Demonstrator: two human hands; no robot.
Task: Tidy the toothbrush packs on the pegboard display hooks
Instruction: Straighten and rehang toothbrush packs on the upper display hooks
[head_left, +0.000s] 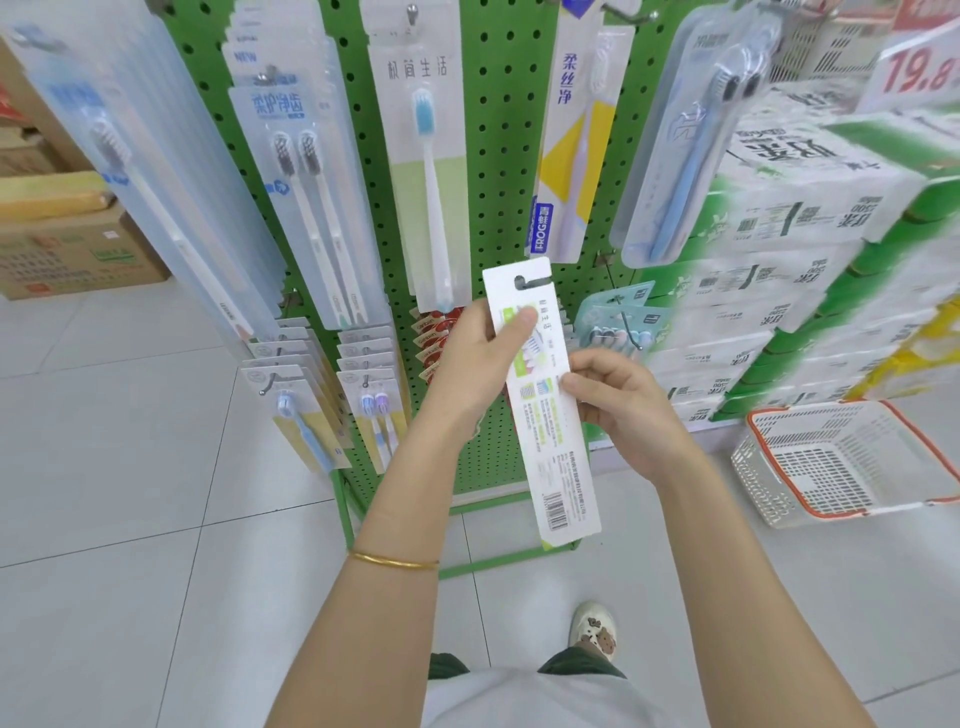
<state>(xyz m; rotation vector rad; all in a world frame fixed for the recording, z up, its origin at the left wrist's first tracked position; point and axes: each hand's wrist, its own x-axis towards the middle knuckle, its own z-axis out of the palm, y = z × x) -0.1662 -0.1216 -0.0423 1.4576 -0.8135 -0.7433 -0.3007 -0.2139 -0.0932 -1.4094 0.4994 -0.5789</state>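
I hold one long white toothbrush pack (550, 447) upright in front of the green pegboard (498, 171), its printed back with a barcode facing me. My left hand (478, 358) grips its upper part, thumb on the card. My right hand (618, 410) pinches its right edge at the middle. The pack is off any hook. Other toothbrush packs hang on the board: a twin pack (306, 208), a blue-brush pack (428, 171), a yellow pack (576, 145), and a blue pack (691, 150) tilted at the right.
Lower hooks carry rows of small packs (301, 400) on the left and teal packs (618, 322) on the right. Stacked tissue cases (789, 270) stand at the right, with a white and orange basket (852, 462) on the floor. Cardboard boxes (67, 249) sit at the left.
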